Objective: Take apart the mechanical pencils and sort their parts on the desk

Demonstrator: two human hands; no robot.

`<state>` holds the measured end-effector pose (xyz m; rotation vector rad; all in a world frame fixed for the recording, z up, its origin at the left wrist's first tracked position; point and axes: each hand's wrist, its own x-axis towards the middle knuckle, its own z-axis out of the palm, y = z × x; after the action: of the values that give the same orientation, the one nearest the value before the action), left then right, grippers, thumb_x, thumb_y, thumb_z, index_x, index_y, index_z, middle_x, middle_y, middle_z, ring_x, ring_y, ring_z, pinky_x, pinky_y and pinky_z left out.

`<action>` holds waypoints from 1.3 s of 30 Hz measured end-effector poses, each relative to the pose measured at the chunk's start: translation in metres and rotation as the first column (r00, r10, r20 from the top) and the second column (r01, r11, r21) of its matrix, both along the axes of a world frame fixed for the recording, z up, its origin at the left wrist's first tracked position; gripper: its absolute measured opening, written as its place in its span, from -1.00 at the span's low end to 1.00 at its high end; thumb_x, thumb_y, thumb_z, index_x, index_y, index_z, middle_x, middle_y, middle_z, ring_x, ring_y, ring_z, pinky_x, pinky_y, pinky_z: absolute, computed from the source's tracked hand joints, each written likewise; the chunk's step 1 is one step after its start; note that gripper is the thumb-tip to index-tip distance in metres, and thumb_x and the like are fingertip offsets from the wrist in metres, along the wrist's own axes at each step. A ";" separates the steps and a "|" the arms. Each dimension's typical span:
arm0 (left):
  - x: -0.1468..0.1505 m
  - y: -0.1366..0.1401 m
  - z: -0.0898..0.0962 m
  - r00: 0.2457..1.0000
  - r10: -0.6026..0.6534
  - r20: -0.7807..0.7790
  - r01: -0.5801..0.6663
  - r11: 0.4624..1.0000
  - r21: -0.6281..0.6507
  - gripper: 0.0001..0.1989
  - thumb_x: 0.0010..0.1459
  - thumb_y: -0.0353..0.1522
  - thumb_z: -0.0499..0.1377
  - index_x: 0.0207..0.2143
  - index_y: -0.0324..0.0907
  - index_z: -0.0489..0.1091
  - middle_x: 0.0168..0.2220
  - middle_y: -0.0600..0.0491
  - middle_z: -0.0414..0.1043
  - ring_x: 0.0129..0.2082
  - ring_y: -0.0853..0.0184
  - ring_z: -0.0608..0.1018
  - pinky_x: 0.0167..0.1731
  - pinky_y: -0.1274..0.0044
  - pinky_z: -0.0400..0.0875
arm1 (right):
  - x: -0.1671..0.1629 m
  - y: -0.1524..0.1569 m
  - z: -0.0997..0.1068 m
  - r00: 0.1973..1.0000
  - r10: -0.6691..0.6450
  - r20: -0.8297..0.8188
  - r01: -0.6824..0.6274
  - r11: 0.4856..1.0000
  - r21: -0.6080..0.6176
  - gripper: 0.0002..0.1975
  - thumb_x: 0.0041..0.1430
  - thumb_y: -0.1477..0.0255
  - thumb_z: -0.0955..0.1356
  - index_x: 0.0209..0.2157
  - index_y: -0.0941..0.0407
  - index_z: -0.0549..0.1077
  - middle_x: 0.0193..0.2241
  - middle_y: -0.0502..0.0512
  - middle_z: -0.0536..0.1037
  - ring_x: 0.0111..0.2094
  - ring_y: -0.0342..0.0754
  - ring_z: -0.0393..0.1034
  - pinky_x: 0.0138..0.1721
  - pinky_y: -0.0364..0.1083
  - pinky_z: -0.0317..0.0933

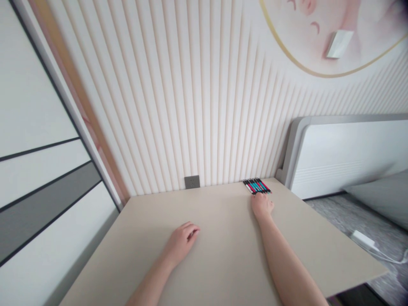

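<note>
A row of pens (256, 186) lies side by side at the far right of the beige tabletop (219, 238). Their barrels are teal, red, black and white, with dark ends. At the near ends of the row is my right hand (262, 205), its fingers bent down and partly hidden behind the knuckles. Whether a pen is between those fingers cannot be made out. My left hand (183, 240) rests on the tabletop left of centre, apart from the pens. Its fingers curl loosely toward the thumb, and nothing shows in them.
A dark wall socket (192, 182) sits just above the table's back edge, on the ribbed wall (178, 97). To the right stand a bed headboard (347, 148) and a grey pillow (382, 195). A white adapter (363, 239) with a cable lies beside the table. A cabinet (38, 170) borders the left.
</note>
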<state>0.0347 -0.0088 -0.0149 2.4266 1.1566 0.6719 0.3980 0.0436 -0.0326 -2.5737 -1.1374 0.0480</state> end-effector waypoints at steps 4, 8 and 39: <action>0.000 -0.001 0.001 1.000 0.003 -0.008 -0.003 1.000 0.001 -0.78 0.29 -0.36 0.02 -0.26 -0.12 0.47 -0.30 0.06 0.49 -0.30 0.33 0.50 -0.27 0.55 0.33 | -0.002 -0.002 0.000 1.000 0.020 0.014 -0.020 1.000 0.004 -0.67 0.27 0.39 0.19 -0.25 0.22 0.55 -0.19 0.38 0.56 -0.14 0.18 0.47 -0.13 0.07 0.16; 0.000 -0.001 0.003 1.000 -0.002 -0.015 0.002 1.000 -0.005 -0.78 0.28 -0.36 0.02 -0.27 -0.11 0.48 -0.29 0.06 0.50 -0.27 0.32 0.50 -0.24 0.54 0.32 | -0.004 -0.003 -0.001 0.999 0.033 0.018 -0.034 0.999 0.004 -0.67 0.27 0.41 0.18 -0.23 0.22 0.55 -0.18 0.41 0.55 -0.13 0.18 0.47 -0.12 0.07 0.15; -0.042 0.011 -0.006 0.916 0.332 -0.223 -0.301 0.939 0.165 -0.68 0.21 -0.38 0.07 0.01 -0.06 0.39 0.07 -0.03 0.37 0.09 0.15 0.36 0.07 0.32 0.21 | -0.170 -0.046 0.009 0.296 0.955 0.026 -0.926 0.281 0.251 -0.68 0.28 0.40 0.20 -0.01 0.00 0.46 -0.06 0.10 0.47 -0.02 0.03 0.32 0.04 -0.03 0.10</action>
<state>-0.0072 0.0018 -0.0209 2.5068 1.6840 0.5570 0.2281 -0.0020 -0.0239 -1.2715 -2.2973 0.3393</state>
